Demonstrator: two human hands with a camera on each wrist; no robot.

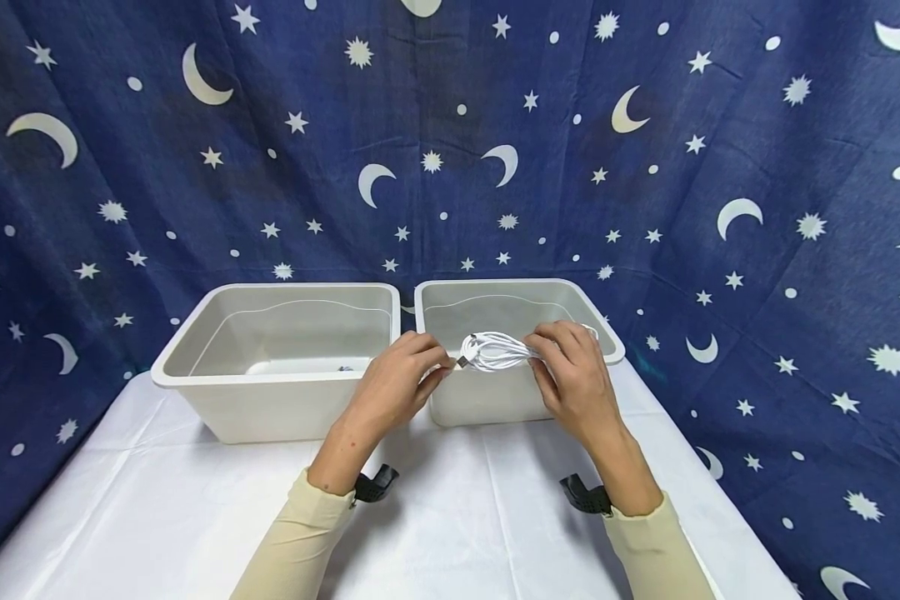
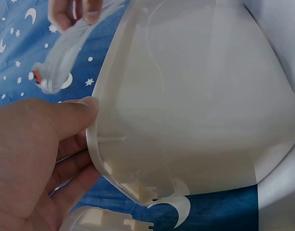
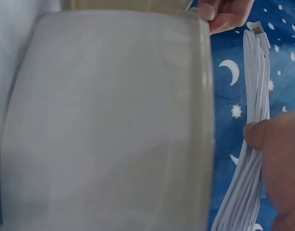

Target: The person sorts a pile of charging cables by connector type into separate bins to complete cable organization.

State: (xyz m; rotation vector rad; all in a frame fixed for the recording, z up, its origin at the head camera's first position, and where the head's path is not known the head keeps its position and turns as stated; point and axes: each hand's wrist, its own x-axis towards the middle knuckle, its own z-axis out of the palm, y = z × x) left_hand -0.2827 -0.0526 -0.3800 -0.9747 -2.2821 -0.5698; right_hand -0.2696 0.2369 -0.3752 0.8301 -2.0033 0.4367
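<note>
A bundled white USB cable (image 1: 495, 352) hangs over the front of the right-hand grey plastic bin (image 1: 487, 400). My right hand (image 1: 573, 375) pinches the bundle between thumb and fingers, and its metal plug (image 3: 257, 28) points away from that hand. An orange-red spot shows at the end of the bundle (image 2: 58, 62) in the left wrist view. My left hand (image 1: 401, 375) grips the rim (image 2: 92, 137) of the same bin at its near left corner, thumb (image 2: 82, 113) against the edge and fingers below it. The bin's floor is hidden in the head view.
A second grey bin (image 1: 270, 408) stands just left of the first, with a whitish patch and a small dark item on its floor. Both stand on a white-covered table (image 1: 450, 533). A blue curtain (image 1: 450, 125) with moons and stars encloses the back and sides.
</note>
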